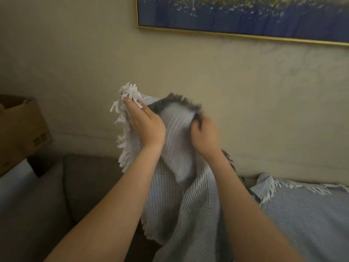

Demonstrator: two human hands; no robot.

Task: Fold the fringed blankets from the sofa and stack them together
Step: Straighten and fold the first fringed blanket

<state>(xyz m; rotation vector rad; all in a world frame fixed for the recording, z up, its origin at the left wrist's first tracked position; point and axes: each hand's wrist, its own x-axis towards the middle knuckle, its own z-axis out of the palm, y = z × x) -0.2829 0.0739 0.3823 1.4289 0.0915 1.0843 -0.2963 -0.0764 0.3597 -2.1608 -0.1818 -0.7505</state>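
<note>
- A pale blue fringed knit blanket (177,205) hangs raised above the grey fabric sofa (85,186).
- The left hand (146,122) pinches its fringed top edge; the blurred right hand (204,136) grips the same edge, fingers curled.
- A second pale blue fringed blanket (302,214) lies on the sofa's right side.

Both forearms reach upward, close together. The left hand (147,125) pinches the blanket (188,205) with nearly straight fingers; the right hand (204,137), blurred, grips it with curled fingers.

Head-worn view, facing forward, close on sofa (81,188), wall (245,91)
</note>
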